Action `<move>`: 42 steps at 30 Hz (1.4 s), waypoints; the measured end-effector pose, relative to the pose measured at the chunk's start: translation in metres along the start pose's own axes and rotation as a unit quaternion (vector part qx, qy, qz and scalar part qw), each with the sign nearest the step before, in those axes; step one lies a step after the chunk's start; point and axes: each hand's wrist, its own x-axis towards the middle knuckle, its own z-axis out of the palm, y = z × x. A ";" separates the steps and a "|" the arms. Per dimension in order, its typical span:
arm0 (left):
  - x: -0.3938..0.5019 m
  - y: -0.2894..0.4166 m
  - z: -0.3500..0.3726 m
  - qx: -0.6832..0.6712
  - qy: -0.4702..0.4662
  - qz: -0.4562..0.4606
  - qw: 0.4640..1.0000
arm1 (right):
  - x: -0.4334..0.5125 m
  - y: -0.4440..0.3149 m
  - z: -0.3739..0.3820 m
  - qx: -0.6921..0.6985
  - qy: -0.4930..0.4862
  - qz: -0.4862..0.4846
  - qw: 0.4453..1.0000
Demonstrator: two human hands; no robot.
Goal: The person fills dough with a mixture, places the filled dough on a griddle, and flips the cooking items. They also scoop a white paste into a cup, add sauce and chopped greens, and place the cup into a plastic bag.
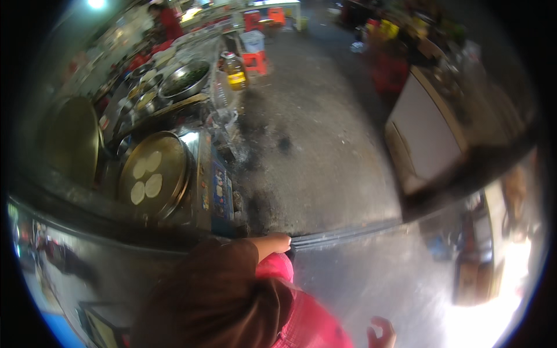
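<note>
My left hand (279, 242) reaches out of a brown sleeve, above the pink-red checked apron (311, 322). Its fingers are bent, and I cannot tell whether anything is in them. Behind it on the floor runs a dark metal door track (348, 232). My right hand (383, 332) is low in the picture, fingers curved apart from the thumb, with nothing seen between them. Ahead on the left is a round griddle pan (169, 191) with several pale flat dough rounds (153, 185) on it. Its large round lid (76, 139) is raised beside it.
Beyond the griddle, a counter carries a steel bowl of chopped greens (187, 80). An oil bottle (235, 71) and an orange-red stool (254, 63) stand along its floor side. A pale cabinet (426, 126) borders the concrete floor (322, 143) on the right. A person in red (169, 21) is far back.
</note>
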 end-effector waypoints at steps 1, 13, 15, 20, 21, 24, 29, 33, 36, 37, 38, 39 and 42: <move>0.012 -0.020 -0.013 -0.006 -0.001 -0.013 1.000 | 0.043 -0.024 -0.002 -0.044 -0.028 -0.058 0.997; 0.139 -0.205 -0.136 -0.196 0.119 -0.168 0.959 | 0.447 -0.244 0.087 -0.262 -0.294 -0.222 0.892; 0.135 -0.224 -0.158 -0.335 0.208 -0.245 0.886 | 0.513 -0.283 0.108 -0.176 -0.365 -0.207 0.891; 0.088 -0.245 -0.169 -0.388 0.285 -0.332 0.811 | 0.656 -0.375 0.194 -0.182 -0.411 -0.327 0.831; 0.078 -0.244 -0.164 -0.422 0.279 -0.364 0.782 | 0.683 -0.391 0.216 -0.168 -0.423 -0.393 0.799; 0.043 -0.224 -0.141 -0.536 0.286 -0.506 0.612 | 0.751 -0.444 0.311 -0.159 -0.465 -0.446 0.748; 0.009 -0.145 -0.068 -0.443 0.220 -0.565 0.661 | 0.790 -0.524 0.492 -0.166 -0.468 -0.543 0.677; 0.017 -0.097 -0.003 -0.539 0.179 -0.605 0.559 | 0.786 -0.582 0.634 -0.210 -0.373 -0.628 0.649; 0.023 -0.094 0.026 -0.613 0.217 -0.605 0.460 | 0.773 -0.611 0.713 -0.320 -0.285 -0.601 0.674; 0.024 -0.101 0.030 -0.628 0.186 -0.609 0.448 | 0.772 -0.618 0.734 -0.354 -0.283 -0.599 0.660; 0.020 -0.109 0.031 -0.593 0.190 -0.593 0.511 | 0.772 -0.620 0.751 -0.380 -0.279 -0.602 0.644; 0.016 -0.119 0.028 -0.582 0.226 -0.596 0.505 | 0.772 -0.620 0.769 -0.407 -0.274 -0.598 0.634; -0.010 -0.169 0.008 -0.569 0.236 -0.587 0.525 | 0.797 -0.610 0.800 -0.467 -0.261 -0.587 0.607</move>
